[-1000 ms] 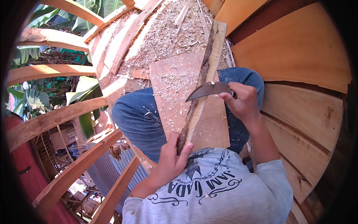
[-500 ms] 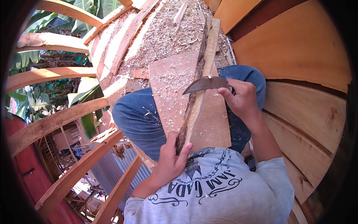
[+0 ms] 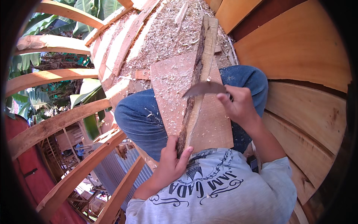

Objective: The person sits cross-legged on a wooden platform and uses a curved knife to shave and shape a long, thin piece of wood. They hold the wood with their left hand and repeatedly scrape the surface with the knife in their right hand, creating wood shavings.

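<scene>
A long strip of wood (image 3: 201,74) with dark bark along its left edge slants across a flat board (image 3: 173,82) on my lap. Its near end is gripped by my left hand (image 3: 174,158), thumb on the right side and fingers on the left. My right hand (image 3: 240,104) is wrapped round the handle of a curved, dark-bladed sickle knife (image 3: 205,88), hiding most of the handle. The blade lies crosswise over the strip's middle, its tip pointing left and slightly smeared by motion. A small pale shaving clings near its upper edge.
Wood shavings (image 3: 167,37) cover the planks beyond my knees. Curved wooden ribs (image 3: 56,78) with gaps between them line the left, with banana leaves and corrugated sheets (image 3: 112,171) outside. Wide planks (image 3: 302,104) form a wall close on the right.
The blade has come slightly nearer to me along the strip, with my right hand moving down. My left hand still grips the near end, and the strip has shifted slightly.
</scene>
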Demonstrator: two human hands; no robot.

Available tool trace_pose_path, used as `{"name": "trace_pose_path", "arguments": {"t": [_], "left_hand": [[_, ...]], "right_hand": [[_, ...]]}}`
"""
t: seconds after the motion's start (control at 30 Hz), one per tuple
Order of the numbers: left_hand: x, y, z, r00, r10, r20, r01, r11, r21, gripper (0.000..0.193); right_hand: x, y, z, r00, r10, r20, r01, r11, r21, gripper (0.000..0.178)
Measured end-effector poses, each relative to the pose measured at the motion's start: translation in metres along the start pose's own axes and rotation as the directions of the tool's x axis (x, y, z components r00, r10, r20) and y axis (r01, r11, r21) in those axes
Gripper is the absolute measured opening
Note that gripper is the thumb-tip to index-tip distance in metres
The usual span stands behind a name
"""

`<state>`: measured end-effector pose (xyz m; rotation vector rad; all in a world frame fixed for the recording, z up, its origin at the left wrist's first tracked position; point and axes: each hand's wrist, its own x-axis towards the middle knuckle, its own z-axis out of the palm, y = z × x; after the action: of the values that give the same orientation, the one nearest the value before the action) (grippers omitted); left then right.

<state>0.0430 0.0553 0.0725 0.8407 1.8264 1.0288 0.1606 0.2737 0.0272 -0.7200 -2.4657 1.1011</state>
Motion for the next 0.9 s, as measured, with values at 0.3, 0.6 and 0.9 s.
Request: {"name": "trace_pose_path", "arguments": {"t": [0.3, 0.6, 0.9], "left_hand": [[0.0, 0.009, 0.002, 0.986, -0.161, 0.053, 0.166, 0.978, -0.129, 0.021], [0.007, -0.001, -0.002, 1.0, -0.017, 0.023, 0.018, 0.998, -0.053, 0.023], [0.005, 0.006, 0.004, 0.995, 0.09, -0.043, -0.085, 0.989, 0.12, 0.027]], "right_hand": [[0.013, 0.011, -0.004, 0.977, 0.167, -0.129, -0.144, 0.974, 0.174, 0.051], [-0.016, -0.006, 0.006, 0.99, 0.097, -0.098, -0.086, 0.99, 0.112, 0.047], [-0.004, 0.013, -0.002, 0.989, -0.036, -0.142, -0.01, 0.95, -0.313, 0.061]]}}
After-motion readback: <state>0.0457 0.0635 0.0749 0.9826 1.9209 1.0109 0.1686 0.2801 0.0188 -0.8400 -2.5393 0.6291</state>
